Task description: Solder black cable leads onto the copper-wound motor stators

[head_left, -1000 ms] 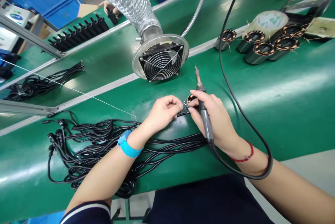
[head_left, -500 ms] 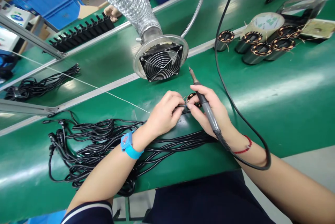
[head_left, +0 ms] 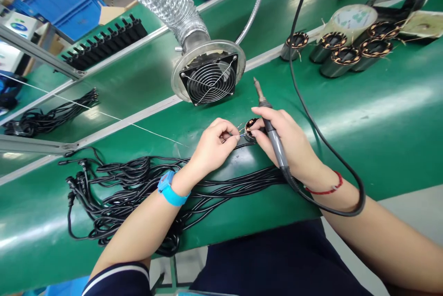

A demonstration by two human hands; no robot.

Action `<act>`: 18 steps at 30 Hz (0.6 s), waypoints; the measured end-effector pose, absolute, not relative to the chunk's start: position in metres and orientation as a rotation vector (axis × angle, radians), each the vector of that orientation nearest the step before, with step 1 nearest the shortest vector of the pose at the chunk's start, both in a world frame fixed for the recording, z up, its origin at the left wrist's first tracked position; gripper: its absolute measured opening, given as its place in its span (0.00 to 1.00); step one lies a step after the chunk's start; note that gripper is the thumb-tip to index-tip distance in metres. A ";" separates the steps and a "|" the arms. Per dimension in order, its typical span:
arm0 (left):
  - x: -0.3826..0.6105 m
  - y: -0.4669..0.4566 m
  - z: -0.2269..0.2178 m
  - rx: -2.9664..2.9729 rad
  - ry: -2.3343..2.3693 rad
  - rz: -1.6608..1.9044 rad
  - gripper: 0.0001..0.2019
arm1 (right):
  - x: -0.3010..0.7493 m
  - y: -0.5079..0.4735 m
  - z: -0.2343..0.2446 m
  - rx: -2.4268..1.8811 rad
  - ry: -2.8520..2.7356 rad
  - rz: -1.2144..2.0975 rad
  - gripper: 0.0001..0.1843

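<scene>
My right hand [head_left: 287, 141] has a soldering iron [head_left: 275, 141] lodged across it, tip pointing up and away over the bench. Thumb and fingers of that hand also reach to a motor stator [head_left: 249, 126] with copper windings, which they partly cover. Just left of the stator, my left hand [head_left: 216, 144] is closed in a pinch on a thin wire [head_left: 242, 134] at the stator's edge. Where the wire runs inside the fingers is hidden. Below both hands, a bundle of black cables [head_left: 238, 185] lies along the green bench.
A fume extractor fan [head_left: 211, 83] on a foil duct hangs just beyond my hands. Several more stators [head_left: 341, 62] stand at the back right beside a tape roll [head_left: 356, 17]. The iron's cord [head_left: 311, 116] loops at right. Solder wire [head_left: 152, 131] stretches across the left.
My left hand has drawn slightly left, away from the stator, so the wires between show more. The iron's tip has shifted a little. A hand at the far bench has gone from view.
</scene>
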State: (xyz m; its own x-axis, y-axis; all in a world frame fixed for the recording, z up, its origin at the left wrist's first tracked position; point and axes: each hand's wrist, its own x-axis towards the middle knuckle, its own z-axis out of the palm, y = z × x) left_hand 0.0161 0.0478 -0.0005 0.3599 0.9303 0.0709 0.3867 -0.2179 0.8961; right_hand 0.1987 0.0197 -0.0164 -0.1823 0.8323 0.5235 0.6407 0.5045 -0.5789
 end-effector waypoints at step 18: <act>0.019 0.041 0.001 2.162 1.027 0.910 0.09 | 0.210 -0.041 -0.022 -1.009 -1.661 0.183 0.15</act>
